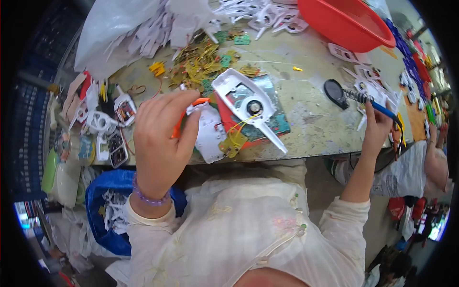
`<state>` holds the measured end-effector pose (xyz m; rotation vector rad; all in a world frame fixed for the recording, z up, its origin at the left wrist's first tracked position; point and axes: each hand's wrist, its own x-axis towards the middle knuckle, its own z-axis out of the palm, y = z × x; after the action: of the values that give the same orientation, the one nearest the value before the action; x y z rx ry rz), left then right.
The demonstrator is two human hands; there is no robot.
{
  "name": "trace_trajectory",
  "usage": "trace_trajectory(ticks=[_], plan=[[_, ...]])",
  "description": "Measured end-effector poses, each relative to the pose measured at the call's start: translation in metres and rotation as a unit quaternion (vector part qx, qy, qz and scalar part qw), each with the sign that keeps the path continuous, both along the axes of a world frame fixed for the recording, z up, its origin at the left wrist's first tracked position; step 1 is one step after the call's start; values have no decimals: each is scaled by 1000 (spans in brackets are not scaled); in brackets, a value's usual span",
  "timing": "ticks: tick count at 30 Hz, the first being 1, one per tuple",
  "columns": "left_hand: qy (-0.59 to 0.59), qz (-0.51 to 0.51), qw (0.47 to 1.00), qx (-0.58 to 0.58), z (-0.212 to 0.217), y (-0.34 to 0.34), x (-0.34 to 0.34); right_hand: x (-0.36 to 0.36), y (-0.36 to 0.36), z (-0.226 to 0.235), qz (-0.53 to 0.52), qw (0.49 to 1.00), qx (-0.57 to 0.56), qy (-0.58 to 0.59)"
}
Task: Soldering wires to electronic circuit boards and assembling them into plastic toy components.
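My left hand (165, 131) is closed at the left of the work spot, thumb and fingers together beside a curved orange piece (201, 101); what exactly they grip is partly hidden. Next to the thumb is a white plastic shell (209, 134), with thin wires running to a small yellow-brown circuit board (233, 143). To its right lies a white paddle-shaped housing (251, 106) with a long handle and a round black-and-silver part, yellow wires leading from it. At the right, my right hand (377, 122) grips the blue handle of a soldering iron (382, 110). Its front end sits in a coiled-spring stand (354, 95).
Wired circuit boards (201, 60) are heaped beyond my left hand. White plastic parts (267, 16) and a red basin (351, 26) stand at the back. More housings (103, 122) lie at the left. Below the table edge is a blue bag (103, 229) of white pieces.
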<state>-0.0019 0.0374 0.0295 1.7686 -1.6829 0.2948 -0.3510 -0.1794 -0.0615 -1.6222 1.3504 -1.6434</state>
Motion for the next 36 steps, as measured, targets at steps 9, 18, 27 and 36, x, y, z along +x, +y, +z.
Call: trace_trajectory(ticks=[9, 18, 27, 36], plan=[[30, -123, 991, 51, -51, 26, -18, 105, 109, 14, 365, 876, -178, 258], [158, -175, 968, 90, -28, 24, 19, 169, 81, 85, 468, 761, -366, 258], [163, -196, 960, 118, -13, 13, 81, 293, 61, 161, 576, 749, -29, 327], [232, -173, 940, 180, -46, 5, 83, 320, 30, 73, 680, 625, 304, 233]])
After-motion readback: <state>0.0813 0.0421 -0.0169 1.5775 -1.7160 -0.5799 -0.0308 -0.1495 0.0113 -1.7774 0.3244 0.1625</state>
